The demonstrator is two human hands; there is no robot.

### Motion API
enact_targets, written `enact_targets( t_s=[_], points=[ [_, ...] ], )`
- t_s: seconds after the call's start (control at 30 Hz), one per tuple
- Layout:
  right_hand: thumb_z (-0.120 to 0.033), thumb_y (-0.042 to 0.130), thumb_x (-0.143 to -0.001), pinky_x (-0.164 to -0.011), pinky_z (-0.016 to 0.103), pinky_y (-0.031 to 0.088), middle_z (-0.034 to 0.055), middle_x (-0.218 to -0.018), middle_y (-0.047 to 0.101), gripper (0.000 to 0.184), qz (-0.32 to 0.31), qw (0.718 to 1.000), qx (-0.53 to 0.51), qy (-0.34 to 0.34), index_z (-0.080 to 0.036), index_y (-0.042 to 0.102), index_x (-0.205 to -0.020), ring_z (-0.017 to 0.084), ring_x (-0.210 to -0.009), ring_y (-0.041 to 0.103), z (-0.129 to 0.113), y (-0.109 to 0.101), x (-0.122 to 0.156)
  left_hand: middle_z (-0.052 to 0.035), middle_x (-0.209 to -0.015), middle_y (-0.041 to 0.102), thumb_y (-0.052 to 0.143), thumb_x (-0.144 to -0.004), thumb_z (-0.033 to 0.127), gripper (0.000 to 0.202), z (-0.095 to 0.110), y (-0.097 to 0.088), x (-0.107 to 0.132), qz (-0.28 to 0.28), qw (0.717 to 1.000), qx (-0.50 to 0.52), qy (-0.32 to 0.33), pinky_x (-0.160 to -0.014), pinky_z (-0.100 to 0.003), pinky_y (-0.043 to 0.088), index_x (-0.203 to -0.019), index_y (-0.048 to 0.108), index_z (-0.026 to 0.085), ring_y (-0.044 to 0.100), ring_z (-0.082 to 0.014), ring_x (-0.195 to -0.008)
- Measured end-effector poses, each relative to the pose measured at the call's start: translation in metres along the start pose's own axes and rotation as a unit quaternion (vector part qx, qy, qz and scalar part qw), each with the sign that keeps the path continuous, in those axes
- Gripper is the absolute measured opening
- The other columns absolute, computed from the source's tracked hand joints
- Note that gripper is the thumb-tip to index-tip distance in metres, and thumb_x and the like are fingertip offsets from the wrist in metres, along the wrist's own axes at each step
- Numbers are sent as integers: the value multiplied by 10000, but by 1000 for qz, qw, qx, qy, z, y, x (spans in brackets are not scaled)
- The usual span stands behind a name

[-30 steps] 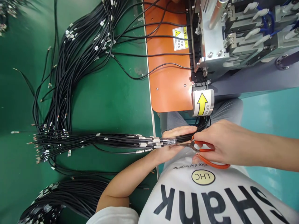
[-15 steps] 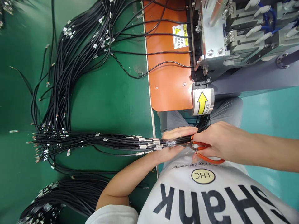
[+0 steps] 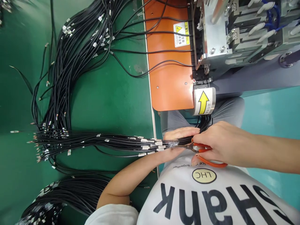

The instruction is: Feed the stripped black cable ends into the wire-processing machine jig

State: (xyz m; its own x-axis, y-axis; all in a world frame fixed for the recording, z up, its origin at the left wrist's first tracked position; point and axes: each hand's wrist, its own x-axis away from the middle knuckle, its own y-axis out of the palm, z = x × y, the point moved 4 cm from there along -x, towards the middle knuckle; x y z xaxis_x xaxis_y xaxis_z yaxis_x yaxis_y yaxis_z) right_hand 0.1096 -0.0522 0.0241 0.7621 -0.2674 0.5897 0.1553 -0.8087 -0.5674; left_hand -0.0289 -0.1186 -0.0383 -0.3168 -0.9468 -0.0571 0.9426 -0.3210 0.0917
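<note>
A bundle of black cables (image 3: 122, 144) with silver-white tags runs from the green table over its edge to my lap. My left hand (image 3: 179, 134) is closed around the bundle from beneath, near a band of clear tape (image 3: 172, 143). In my right hand (image 3: 220, 142) is a pair of orange-handled scissors (image 3: 212, 162), with the handles spread apart. Their metal blades point left and lie against the bundle beside the tape; whether they grip the tape I cannot tell. Past my hands, the cables bend up toward the machine's arrow-marked cover.
More black cables (image 3: 63, 68) lie heaped on the green table (image 3: 110, 103), with another coil (image 3: 70, 193) at the lower left. An orange plate (image 3: 171, 75) with a warning label joins the machine (image 3: 215, 37). The arrow-marked cover (image 3: 204, 101) juts out above my hands.
The scissors' lower handle has swung slightly outward. Both hands stay at almost the same place on the bundle. The view has shifted a little.
</note>
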Motion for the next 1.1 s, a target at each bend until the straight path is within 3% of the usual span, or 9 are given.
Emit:
enact_targets(
  t_s=[0.33, 0.6, 0.73, 0.9, 1.1],
  points=[
    [-394, 605, -862, -498, 267, 194, -13, -591, 638, 295, 26, 999, 42, -23, -199, 572, -643, 134, -488, 528, -5, -4, 1, -141, -1281, 667, 618, -922, 380, 394, 0, 2, 0, -9, 1000, -12, -12, -1076, -402, 510, -1247, 649, 159, 641, -250, -1199],
    [-435, 637, -863, -470, 264, 180, -18, -488, 568, 394, 37, 998, 41, -22, -187, 536, -574, 122, -429, 483, -6, 2, -2, -129, -1271, 675, 573, -933, 456, 423, 1, 3, 0, -18, 999, -25, -36, -1072, -416, 521, -1229, 659, 167, 639, -254, -1201],
    [-471, 637, -866, -472, 269, 189, -14, -537, 620, 375, 46, 998, 41, -33, -195, 576, -620, 133, -445, 511, -6, 2, -1, -104, -1313, 654, 577, -937, 407, 389, -1, 2, 2, -23, 998, -31, -44, -1093, -403, 512, -1250, 648, 187, 618, -238, -1235],
    [-530, 607, -878, -475, 274, 206, -9, -555, 628, 407, 61, 996, 49, -34, -200, 602, -638, 139, -435, 518, -8, 1, 0, -136, -1256, 683, 601, -923, 351, 352, 2, 3, -3, -12, 1000, -9, -24, -1065, -406, 532, -1206, 662, 150, 650, -245, -1187],
    [-465, 669, -858, -466, 270, 195, -9, -508, 602, 376, 27, 998, 55, -2, -195, 592, -609, 146, -440, 524, -10, 1, -3, -112, -1301, 662, 581, -934, 350, 371, 2, 3, -1, -25, 998, -46, -30, -1075, -404, 525, -1260, 639, 183, 632, -247, -1216]
  ],
)
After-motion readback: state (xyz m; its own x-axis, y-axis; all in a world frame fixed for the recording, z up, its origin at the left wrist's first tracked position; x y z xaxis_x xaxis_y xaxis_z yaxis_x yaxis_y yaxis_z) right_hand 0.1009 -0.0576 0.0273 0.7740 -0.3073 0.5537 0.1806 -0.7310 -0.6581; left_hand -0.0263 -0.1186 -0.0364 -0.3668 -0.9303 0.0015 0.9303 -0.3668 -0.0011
